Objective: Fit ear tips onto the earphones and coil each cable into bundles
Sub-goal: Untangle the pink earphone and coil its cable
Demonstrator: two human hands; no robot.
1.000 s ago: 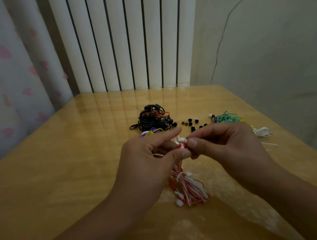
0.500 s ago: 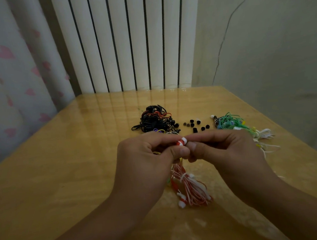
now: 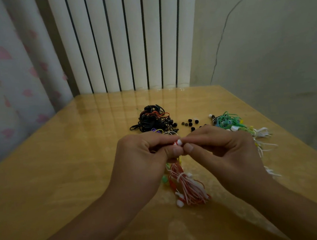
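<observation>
Above mid-table: small red-and-white earbud (image 3: 178,142) pinched between left hand (image 3: 143,158) and right hand (image 3: 220,151), fingertips of both curled onto it. Hanging below, down to the glossy yellow wooden table (image 3: 64,173): red-and-white striped cable bundle (image 3: 188,189). Further back: tangled black earphone pile (image 3: 152,121), loose black ear tips (image 3: 189,124), green and white cable heap (image 3: 235,124) (near the right edge). Bare tabletop to the left, out to the left edge. Behind the far edge, white ribbed radiator (image 3: 124,39).
</observation>
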